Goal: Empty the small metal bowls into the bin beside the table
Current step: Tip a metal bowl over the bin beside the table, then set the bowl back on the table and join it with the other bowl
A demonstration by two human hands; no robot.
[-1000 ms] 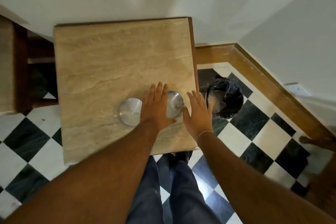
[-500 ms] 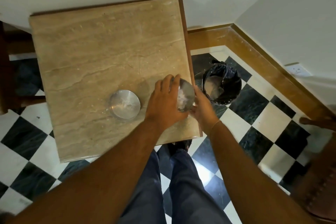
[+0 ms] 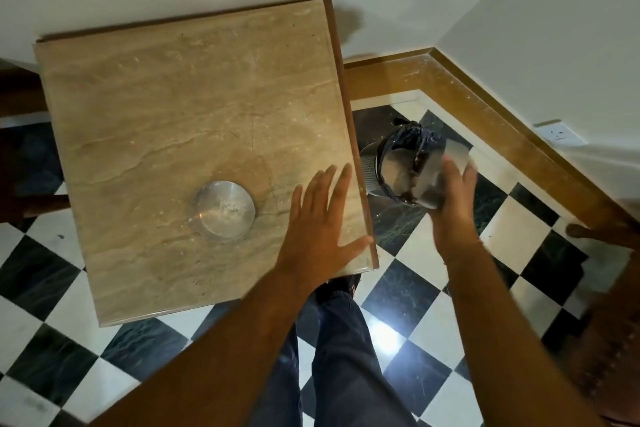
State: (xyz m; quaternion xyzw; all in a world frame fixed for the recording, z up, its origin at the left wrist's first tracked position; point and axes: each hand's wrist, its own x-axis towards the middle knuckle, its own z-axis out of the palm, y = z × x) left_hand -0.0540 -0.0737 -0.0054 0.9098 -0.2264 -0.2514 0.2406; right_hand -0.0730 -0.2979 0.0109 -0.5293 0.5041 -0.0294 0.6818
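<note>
Left hand [image 3: 318, 218]: flat near counter [image 3: 173, 80] right edge, fingers spread, holding nothing | Right hand [image 3: 450, 198]: fingers wrapped on tilted bowl [image 3: 436, 180] over bin [image 3: 398, 166], off counter's right edge | Second bowl [image 3: 224, 210]: upright on counter, left of left hand, nearer it | Judgement: tipping underway.

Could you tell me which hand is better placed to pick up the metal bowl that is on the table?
Left. The left hand is open and flat on the table, just beside the bowl on the table. The right hand is occupied, holding the other bowl tilted over the bin.
</note>
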